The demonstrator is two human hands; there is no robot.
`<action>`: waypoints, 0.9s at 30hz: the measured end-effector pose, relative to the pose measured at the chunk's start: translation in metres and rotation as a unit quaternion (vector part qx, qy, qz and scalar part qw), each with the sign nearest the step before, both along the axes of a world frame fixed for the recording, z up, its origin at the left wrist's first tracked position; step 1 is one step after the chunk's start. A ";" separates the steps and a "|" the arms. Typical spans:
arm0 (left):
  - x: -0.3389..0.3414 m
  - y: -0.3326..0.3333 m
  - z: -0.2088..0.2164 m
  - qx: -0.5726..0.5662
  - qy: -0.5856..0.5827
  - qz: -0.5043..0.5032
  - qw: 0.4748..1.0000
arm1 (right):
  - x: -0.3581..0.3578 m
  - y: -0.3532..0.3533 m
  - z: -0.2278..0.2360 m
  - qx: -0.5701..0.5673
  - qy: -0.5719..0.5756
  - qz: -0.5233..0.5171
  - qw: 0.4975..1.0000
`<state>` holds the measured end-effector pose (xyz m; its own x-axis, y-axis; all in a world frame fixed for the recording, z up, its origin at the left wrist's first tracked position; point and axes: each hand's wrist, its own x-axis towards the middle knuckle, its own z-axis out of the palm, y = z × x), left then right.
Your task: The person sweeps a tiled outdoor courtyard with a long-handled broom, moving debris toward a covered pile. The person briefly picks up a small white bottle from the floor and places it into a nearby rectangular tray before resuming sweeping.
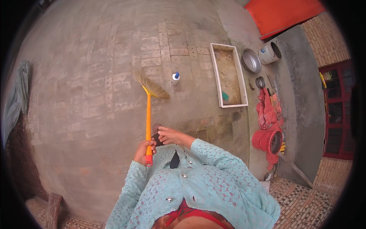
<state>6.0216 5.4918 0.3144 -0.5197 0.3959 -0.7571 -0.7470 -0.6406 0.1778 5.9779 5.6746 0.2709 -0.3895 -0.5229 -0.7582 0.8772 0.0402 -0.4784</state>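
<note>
Clasping one orange-handled broom point(148, 118) near one blue-capped bottle point(175, 77) with a firmly wrapped left hand point(141, 150); holding a half-open, loosely curled right hand point(171, 136) nearby.

I can read no text, label or number from my end. Noted: blue marking on the white bucket point(267, 58), at two o'clock, too small for me to make out.

The long-handled broom point(148, 114) is orange-yellow, red at its near end, with tan bristles point(156, 88). The lace blouse point(225, 183) is pale turquoise, flower-patterned. The white plastic bottle point(175, 77) has a blue cap point(177, 73). Right stands a round red bucket point(261, 140); far right hangs an orange sheet point(280, 15).
</note>
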 end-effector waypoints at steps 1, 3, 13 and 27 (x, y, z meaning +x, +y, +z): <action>-0.010 -0.007 -0.006 0.009 -0.038 0.012 0.999 | -0.003 0.019 -0.008 0.024 -0.012 -0.012 1.000; -0.024 -0.013 -0.014 -0.009 -0.063 -0.003 0.998 | -0.013 0.068 -0.038 0.098 -0.016 -0.016 0.995; -0.036 0.007 -0.060 -0.209 -0.144 -0.150 0.956 | -0.082 0.218 -0.161 0.305 -0.064 -0.134 0.941; -0.008 0.079 -0.146 -0.338 -0.229 -0.175 0.896 | -0.310 0.155 -0.413 0.413 0.026 -0.183 0.892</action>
<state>6.0141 5.5704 0.1689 -0.0272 -0.1564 -0.9873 -0.9748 -0.2145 0.0609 5.6678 5.8295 -0.1422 -0.4647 0.3739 -0.8026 0.8818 0.1130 -0.4579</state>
